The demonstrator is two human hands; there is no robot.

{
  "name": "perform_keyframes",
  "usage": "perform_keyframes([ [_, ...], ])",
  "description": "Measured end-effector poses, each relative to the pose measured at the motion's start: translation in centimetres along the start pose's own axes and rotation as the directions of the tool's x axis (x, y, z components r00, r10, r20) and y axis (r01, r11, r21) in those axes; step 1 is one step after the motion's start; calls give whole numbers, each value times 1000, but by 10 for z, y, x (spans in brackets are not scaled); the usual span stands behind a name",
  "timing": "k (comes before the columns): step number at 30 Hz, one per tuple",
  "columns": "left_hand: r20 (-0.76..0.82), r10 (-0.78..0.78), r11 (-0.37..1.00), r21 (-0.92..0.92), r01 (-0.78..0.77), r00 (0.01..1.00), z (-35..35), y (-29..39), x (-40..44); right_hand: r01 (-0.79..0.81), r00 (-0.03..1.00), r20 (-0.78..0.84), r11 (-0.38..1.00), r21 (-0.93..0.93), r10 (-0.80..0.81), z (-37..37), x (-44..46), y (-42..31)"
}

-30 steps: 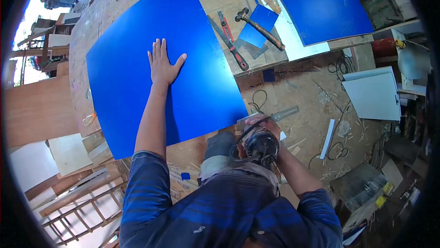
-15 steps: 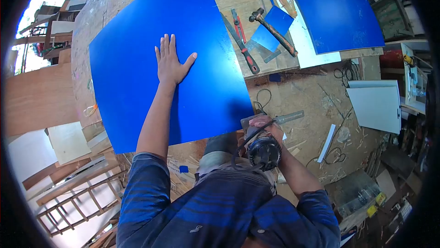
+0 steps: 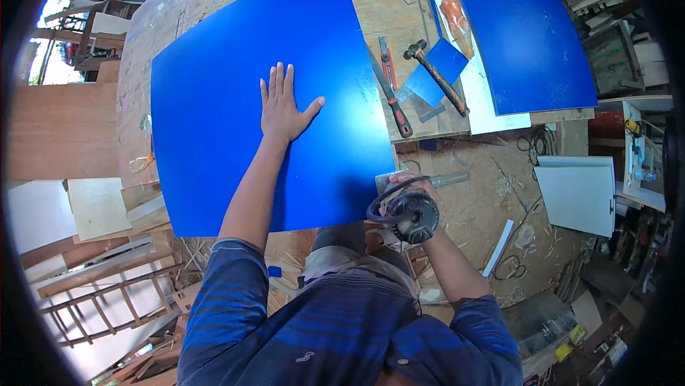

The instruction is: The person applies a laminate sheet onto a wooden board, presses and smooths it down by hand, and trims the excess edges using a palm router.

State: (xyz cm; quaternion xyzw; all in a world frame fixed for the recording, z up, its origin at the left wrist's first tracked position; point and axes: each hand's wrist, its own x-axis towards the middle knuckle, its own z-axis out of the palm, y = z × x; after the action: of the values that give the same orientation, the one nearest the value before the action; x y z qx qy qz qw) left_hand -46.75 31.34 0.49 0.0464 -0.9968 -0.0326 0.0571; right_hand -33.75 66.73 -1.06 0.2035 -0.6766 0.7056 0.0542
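A large blue panel (image 3: 214, 129) lies on the wooden workbench. My left hand (image 3: 285, 111) rests flat on its top, fingers stretched and thumb apart. At the panel's near right edge, my right hand (image 3: 417, 185) grips a corded trim router (image 3: 412, 216) with a dark round motor end. Its flat metal base touches the panel edge, and a metal guide bar (image 3: 451, 180) sticks out to the right. The motor body and cord hide part of my right fingers. The cutting bit is out of sight.
Right of the panel lie a hammer (image 3: 439, 78), a red-handled file (image 3: 399, 116), a red cutter (image 3: 387, 61) and a small blue offcut (image 3: 439, 72). Beyond them are an orange bottle (image 3: 457, 22) and another blue panel (image 3: 521, 43). Wood scraps and cords litter the floor.
The view has shifted, so the bench appears lower and further right. The router has turned slightly and its cord now loops to the left. My left hand stays flat on the panel.
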Motion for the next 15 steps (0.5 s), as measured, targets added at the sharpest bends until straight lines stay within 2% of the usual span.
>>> perform_keyframes([
  [1, 2, -2, 1000, 0, 2, 1000, 0, 0, 0, 16, 1000, 3, 998, -57, -16, 2, 6, -3],
  [2, 5, -4, 1000, 0, 4, 1000, 0, 0, 0, -30, 999, -15, 999, -15, 30, 3, 8, 0],
  [8, 16, -4, 1000, -5, 4, 1000, 0, -1, 1, -5, 999, 36, 990, -144, 10, 9, 45, 26],
  [15, -3, 7, 1000, -24, -8, 1000, 0, -2, 1, -1, 1000, 16, 974, -228, 5, 19, 94, 68],
])
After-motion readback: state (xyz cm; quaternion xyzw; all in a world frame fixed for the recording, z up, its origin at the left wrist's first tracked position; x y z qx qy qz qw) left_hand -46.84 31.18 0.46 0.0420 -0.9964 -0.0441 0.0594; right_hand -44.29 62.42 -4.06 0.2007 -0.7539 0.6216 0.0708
